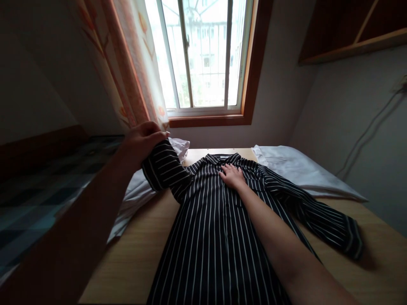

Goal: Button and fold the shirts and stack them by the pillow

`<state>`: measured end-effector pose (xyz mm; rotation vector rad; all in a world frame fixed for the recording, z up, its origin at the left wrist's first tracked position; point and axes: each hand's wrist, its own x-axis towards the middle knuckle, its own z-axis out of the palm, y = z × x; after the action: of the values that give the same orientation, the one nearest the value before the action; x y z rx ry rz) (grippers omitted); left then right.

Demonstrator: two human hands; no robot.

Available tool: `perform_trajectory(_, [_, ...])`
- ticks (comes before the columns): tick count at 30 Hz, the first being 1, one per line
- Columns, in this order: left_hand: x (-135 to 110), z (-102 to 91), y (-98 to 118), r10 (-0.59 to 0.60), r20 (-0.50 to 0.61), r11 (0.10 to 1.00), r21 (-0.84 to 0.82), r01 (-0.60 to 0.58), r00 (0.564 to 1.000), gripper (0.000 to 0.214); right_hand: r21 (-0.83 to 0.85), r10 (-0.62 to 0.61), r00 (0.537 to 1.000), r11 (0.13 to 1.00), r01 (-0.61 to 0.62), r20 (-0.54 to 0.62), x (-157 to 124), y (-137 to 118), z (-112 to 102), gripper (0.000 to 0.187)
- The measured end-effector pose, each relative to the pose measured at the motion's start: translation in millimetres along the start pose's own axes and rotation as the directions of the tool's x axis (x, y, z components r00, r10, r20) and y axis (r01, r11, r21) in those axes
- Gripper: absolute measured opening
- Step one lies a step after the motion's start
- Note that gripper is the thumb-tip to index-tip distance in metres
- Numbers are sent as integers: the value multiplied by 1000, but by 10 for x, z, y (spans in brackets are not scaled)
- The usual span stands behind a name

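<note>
A black shirt with thin white stripes point(216, 228) lies spread on a wooden bed board point(140, 254), collar toward the window. My left hand point(143, 140) is closed on the end of the shirt's left sleeve point(163, 167) and holds it lifted off the board. My right hand point(232, 176) lies flat, fingers stretched out, on the shirt's chest just below the collar. The shirt's right sleeve point(321, 214) trails out to the right over the board.
White bedding point(295, 169) is bunched at the head of the bed, under a barred window point(203, 55) with a patterned curtain point(133, 63). A checked mattress or blanket point(38, 195) runs along the left. A wooden shelf point(349, 38) hangs on the right wall.
</note>
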<state>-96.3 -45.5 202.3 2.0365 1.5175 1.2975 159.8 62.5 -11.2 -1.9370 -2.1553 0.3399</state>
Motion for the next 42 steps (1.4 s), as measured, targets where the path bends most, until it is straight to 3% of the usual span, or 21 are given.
perform_trajectory(3, [32,278,130,95,57,984,-153,-86,994,26,8,-1,1000,1000,1,-6,11,10,16,60])
perform_trajectory(6, [-75,655,186,179,315,959,-266,-95,932,28,46,-12,999,999,14,-39,11,29,26,59])
perform_trajectory(8, [-246,935,171,257,508,913,-405,-35,822,32,106,-26,995,994,37,-100,2,48,17,59])
perform_trajectory(10, [-474,1178,121,343,657,876,-482,25,671,32,153,-34,985,986,60,-167,-10,77,-19,55])
perform_trajectory(12, [-703,1336,41,329,779,924,-383,-11,534,33,211,-43,973,973,93,-229,-23,116,-92,48])
perform_trajectory(14, [-874,1397,-73,325,800,946,-272,-178,504,30,311,-47,961,941,134,-271,-52,164,-208,45])
perform_trajectory(16, [-960,1374,-223,362,750,925,-216,-314,553,23,421,-63,963,890,174,-263,-128,215,-359,43])
perform_trajectory(18, [-973,1283,-401,363,655,914,-112,-390,663,20,469,-108,976,863,188,-191,-281,260,-518,40])
perform_trajectory(20, [-953,1134,-587,321,546,916,30,-401,774,21,432,-181,979,879,203,-91,-524,296,-650,36])
perform_trajectory(22, [-943,947,-764,279,475,913,137,-384,834,24,342,-230,973,916,211,17,-834,322,-723,35])
perform_trajectory(24, [-965,768,-928,230,502,900,215,-378,834,40,249,-256,965,940,234,59,-1156,344,-725,38])
perform_trajectory(25, [-988,698,-1004,208,545,894,232,-384,812,55,210,-267,962,945,249,62,-1301,357,-702,40])
perform_trajectory(28, [-1078,616,-1203,163,599,886,260,-383,784,79,121,-252,967,962,245,44,-1605,406,-575,42])
perform_trajectory(32, [-1154,730,-1337,169,516,867,327,-375,840,76,106,-274,959,958,267,64,-1676,486,-396,38])
perform_trajectory(37, [-1188,867,-1291,166,390,872,370,-319,906,73,185,-409,912,899,398,28,-1620,556,-327,22])
perform_trajectory(42, [-1180,959,-1253,129,274,903,364,-227,953,65,449,-290,950,837,312,-119,-1669,574,-376,25])
